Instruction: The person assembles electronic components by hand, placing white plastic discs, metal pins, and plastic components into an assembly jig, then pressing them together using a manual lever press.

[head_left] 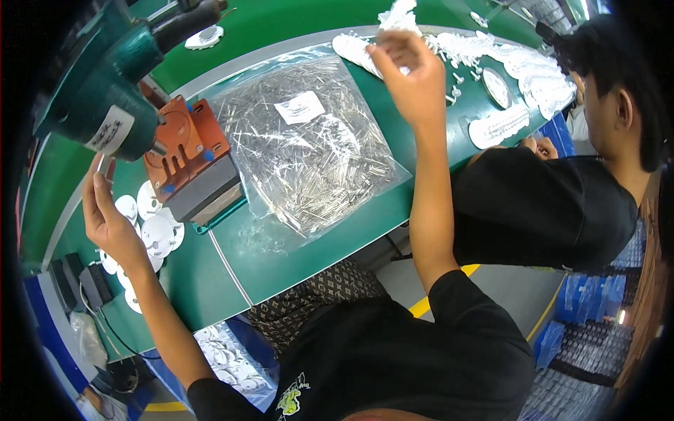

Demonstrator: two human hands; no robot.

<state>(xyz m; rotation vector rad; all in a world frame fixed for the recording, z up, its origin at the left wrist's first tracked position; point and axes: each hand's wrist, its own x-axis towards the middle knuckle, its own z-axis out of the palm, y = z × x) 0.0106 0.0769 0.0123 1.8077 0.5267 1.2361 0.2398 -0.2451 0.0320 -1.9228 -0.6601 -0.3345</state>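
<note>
My left hand (116, 224) is raised beside the green press (105, 91). Its thumb and fingers close on a short silvery metal piece (105, 166) at the press's lower left. Right of there stands an orange metal fixture (179, 133) on a grey block. Below my left hand lie several white round discs (157, 235). At the far side of the table, my right hand (414, 70) has curled fingers over a stack of white plastic parts (354, 52). A bit of white shows by its fingertips, but what they grip is hidden.
A large clear bag of thin metal pins (316, 154) fills the middle of the green table (281, 263). More white parts (540, 74) are heaped at right. A person in black (547, 196) sits close on my right. A bag of printed white parts (235, 365) lies below the table edge.
</note>
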